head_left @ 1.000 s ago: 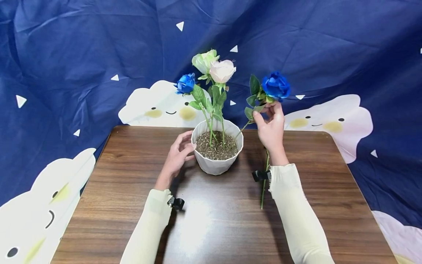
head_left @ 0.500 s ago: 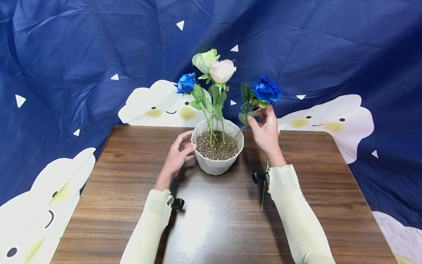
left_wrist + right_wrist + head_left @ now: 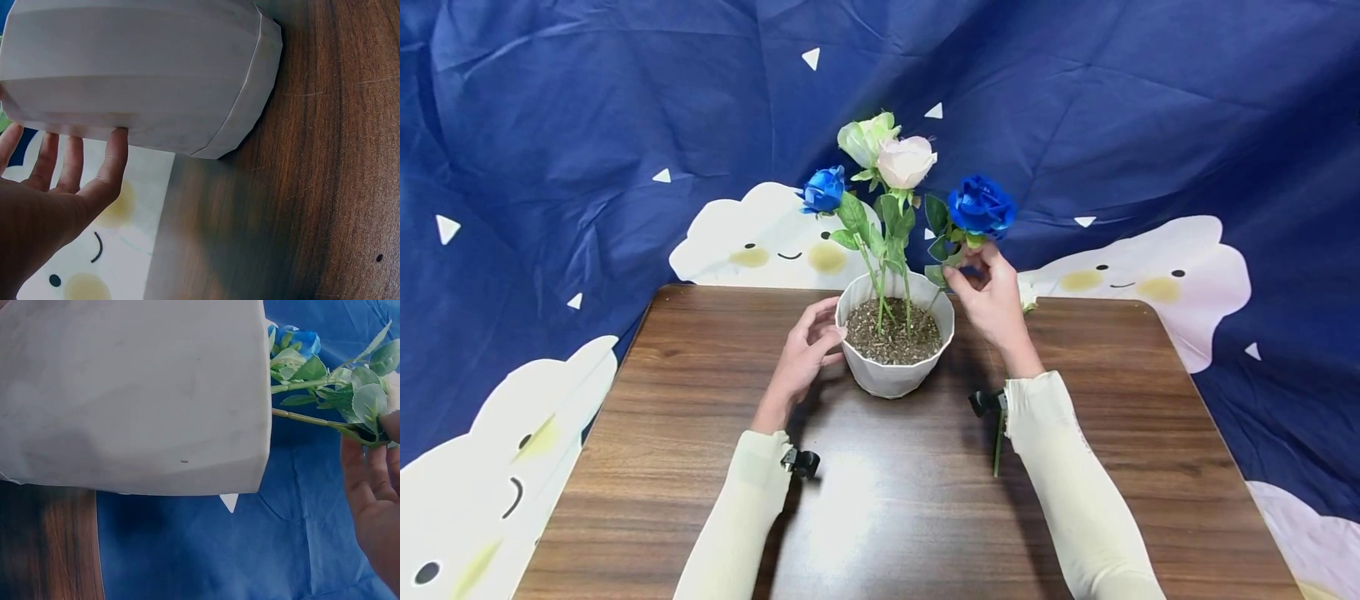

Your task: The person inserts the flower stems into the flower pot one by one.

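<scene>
Between thumb and fingers, my right hand (image 3: 996, 304) pinches the upper stem of a blue rose (image 3: 981, 204), just below its bloom. That rose's stem (image 3: 306, 417) runs down behind the rim of a white faceted flowerpot (image 3: 891, 379); its lower end is hidden in the right wrist view. My left hand (image 3: 805, 346) rests its fairly straight fingers (image 3: 112, 164) against the pot's left side, thumb by the rim. Dark soil (image 3: 898, 342) fills the pot. Standing in it are a smaller blue rose (image 3: 824, 190), a pale green rose (image 3: 863, 140) and a pale pink rose (image 3: 906, 162).
On the brown wooden table (image 3: 700, 417), another green stem (image 3: 997, 446) lies partly under my right forearm. A whitish bloom (image 3: 1027, 296) peeks out beyond that wrist at the far edge. Behind the table hangs a blue cloth (image 3: 700, 92) with clouds and triangles.
My right hand has moved left toward the pot, bringing the large blue rose closer to the other roses. The whitish bloom behind that wrist has come into view. My left hand stays put.
</scene>
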Motion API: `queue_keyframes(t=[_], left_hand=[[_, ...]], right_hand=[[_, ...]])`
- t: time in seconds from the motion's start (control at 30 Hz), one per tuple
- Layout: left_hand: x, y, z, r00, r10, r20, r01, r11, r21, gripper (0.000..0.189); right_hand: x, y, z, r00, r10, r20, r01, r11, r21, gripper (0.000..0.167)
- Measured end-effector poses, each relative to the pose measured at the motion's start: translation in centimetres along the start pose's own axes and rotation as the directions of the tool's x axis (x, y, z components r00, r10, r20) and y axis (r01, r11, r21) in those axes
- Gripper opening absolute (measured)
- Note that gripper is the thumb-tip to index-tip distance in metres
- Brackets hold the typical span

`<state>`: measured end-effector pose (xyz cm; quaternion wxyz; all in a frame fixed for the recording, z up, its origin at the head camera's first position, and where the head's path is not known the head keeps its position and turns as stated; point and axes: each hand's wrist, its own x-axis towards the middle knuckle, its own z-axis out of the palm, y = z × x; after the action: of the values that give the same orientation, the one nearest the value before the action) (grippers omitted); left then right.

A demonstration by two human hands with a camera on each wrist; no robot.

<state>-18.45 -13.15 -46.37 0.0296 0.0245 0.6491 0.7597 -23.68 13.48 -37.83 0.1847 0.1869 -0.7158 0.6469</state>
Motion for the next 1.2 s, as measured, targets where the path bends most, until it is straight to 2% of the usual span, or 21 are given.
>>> queue_keyframes(t=[0.2,0.33,0.47,0.9,1.07,1.2], left_hand=[[0.0,0.0,0.0,1.000,0.000,-0.001,0.000,1.000,-0.007,0.054],[0.0,0.0,0.0,1.000,0.001,0.000,-0.001,1.000,-0.003,0.054],[0.0,-0.1,0.0,1.000,0.004,0.001,-0.004,1.000,0.001,0.054],[-0.2,0.1,0.1,1.000,-0.001,-0.004,0.001,1.000,0.001,0.053],[-0.2,0.1,0.0,1.000,-0.001,-0.008,0.001,1.000,0.002,0.053],[-0.2,0.1,0.1,1.000,0.005,-0.009,-0.005,1.000,0.004,0.053]], right_hand=[[-0.1,0.4,0.6,0.998,-0.057,-0.001,0.057,0.998,-0.041,0.022],[-0.2,0.4,1.1,0.998,-0.064,0.011,0.065,0.992,-0.110,0.023],[-0.3,0.5,1.3,0.995,-0.095,0.034,0.100,0.976,-0.193,0.022],[-0.2,0.9,1.5,0.966,-0.211,0.152,0.247,0.926,-0.286,0.020],[-0.3,1.1,1.9,0.964,-0.202,0.172,0.247,0.921,-0.302,0.020],[-0.5,1.3,1.9,0.969,-0.192,0.156,0.231,0.927,-0.294,0.019]])
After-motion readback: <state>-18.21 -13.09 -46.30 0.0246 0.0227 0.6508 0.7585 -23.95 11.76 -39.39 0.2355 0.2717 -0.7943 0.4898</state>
